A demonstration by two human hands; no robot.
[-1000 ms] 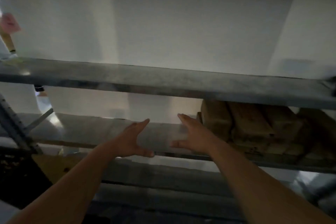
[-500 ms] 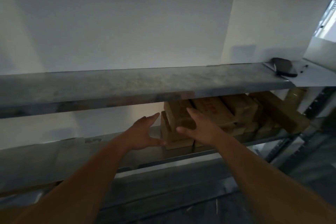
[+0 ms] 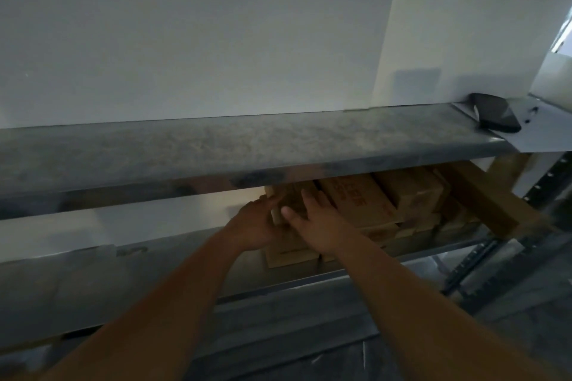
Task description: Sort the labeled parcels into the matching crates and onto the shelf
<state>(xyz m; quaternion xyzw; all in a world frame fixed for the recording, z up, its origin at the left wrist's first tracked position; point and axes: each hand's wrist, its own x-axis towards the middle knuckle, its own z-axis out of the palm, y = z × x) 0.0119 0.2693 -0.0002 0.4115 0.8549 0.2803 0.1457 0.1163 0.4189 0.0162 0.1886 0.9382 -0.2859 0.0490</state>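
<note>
Both arms are up at the shelf [image 3: 173, 269] now, reaching in under the upper shelf [image 3: 247, 148] toward a stack of brown cardboard parcels [image 3: 365, 204] crowded on its right half. The left hand [image 3: 253, 229] is at the left end of the nearest parcel [image 3: 288, 195], fingers laid against its side, and the right hand [image 3: 318, 226] lies over the top with fingers stretched flat and the thumb pointing left; so the grip is spread on both sides, pressing rather than pinching, as far as this dim view shows. That parcel sits on top of another box [image 3: 291, 255] at the shelf's near edge. It looks stiff, dry and fairly light, a plain carton with firm corners, so the sensible hold is palm to palm on its two short ends. The stack beside it leans untidily, so any nudge could shift its neighbours. Far right on the upper shelf lies a dark flat object [image 3: 495, 117].
</note>
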